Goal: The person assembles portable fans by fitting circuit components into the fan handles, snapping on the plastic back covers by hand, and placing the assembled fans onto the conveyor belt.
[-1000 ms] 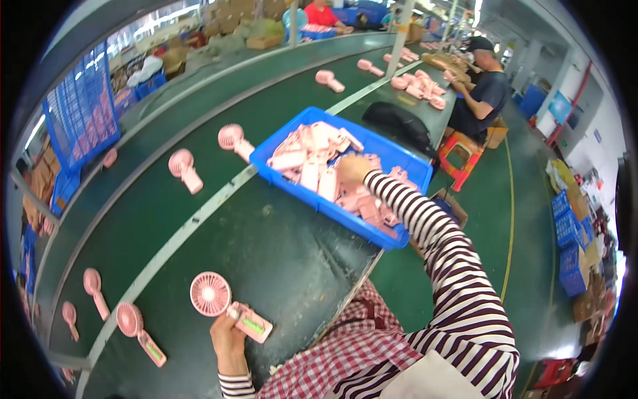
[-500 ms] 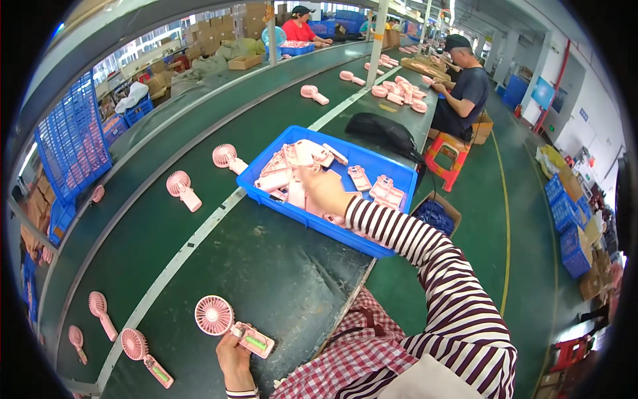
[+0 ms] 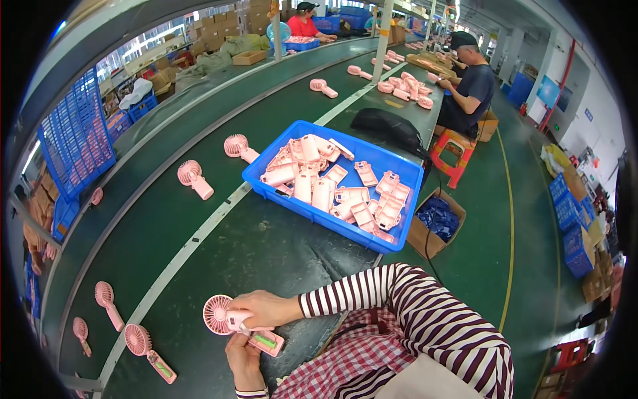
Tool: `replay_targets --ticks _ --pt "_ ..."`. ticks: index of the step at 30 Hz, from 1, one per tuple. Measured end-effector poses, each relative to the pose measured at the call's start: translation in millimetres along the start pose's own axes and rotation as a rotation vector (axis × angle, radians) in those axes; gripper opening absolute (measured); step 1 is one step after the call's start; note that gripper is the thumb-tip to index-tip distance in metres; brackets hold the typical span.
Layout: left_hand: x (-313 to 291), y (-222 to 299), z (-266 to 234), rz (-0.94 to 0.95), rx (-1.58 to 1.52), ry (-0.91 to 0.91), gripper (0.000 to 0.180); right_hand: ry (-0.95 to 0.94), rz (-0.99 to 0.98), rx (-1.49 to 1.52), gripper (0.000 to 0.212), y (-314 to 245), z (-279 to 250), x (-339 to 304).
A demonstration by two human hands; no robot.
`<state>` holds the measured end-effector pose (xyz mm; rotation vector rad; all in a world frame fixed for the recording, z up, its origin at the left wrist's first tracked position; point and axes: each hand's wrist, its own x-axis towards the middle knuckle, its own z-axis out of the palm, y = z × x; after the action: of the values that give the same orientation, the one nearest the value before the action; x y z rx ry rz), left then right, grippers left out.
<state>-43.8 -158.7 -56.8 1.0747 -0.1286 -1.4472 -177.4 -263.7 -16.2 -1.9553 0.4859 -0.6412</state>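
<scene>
My left hand (image 3: 244, 362) grips a pink handheld fan (image 3: 217, 314) by its neck, low over the dark tabletop. The fan's handle lies open, and a green strip-shaped part (image 3: 266, 340) shows inside. My right hand (image 3: 269, 308) is closed on a pink handle cover (image 3: 236, 319), right above the fan's neck. Its fingers hide part of the cover, so I cannot tell whether it touches the fan. Ahead, a blue bin (image 3: 319, 214) holds many pink handle shells (image 3: 321, 193).
More pink fans lie on the green conveyor belt (image 3: 159, 243); one nearby fan (image 3: 137, 339) has an open handle. Beyond the bin is a black bag (image 3: 389, 128). A cardboard box (image 3: 425, 238) stands on the floor at right, and a co-worker (image 3: 473, 86) sits farther along.
My right hand has come back from the blue bin to the fan, now with a pink handle cover in it. The left hand still holds the fan.
</scene>
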Motion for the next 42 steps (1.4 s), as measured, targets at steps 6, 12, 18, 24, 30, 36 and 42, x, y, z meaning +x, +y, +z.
replay_targets --ticks 6,12,18,24,30,36,42 --pt "8 -3 -3 -0.015 -0.015 -0.026 0.027 0.065 -0.010 -0.333 0.046 -5 -4 -14" --pt "-4 -4 -8 0.005 -0.054 -0.050 0.027 0.029 -0.048 -0.604 0.049 -12 4 -24" --pt "1 -14 -21 0.073 -0.022 -0.102 0.028 -0.031 0.002 -0.652 0.048 -8 -1 -23" --pt "-16 5 15 -0.029 -0.007 0.050 0.023 0.158 0.193 -0.448 0.044 -28 -31 -14" --pt "-11 0 18 -0.088 -0.006 0.055 0.024 0.108 0.425 -0.302 0.049 -32 -33 -25" --pt "-21 -1 18 -0.078 -0.066 0.023 0.024 0.065 0.291 -0.505 0.046 -34 -15 -40" --pt "-22 0 20 -0.099 -0.146 0.011 0.036 0.014 0.140 -0.645 0.041 -42 4 -34"
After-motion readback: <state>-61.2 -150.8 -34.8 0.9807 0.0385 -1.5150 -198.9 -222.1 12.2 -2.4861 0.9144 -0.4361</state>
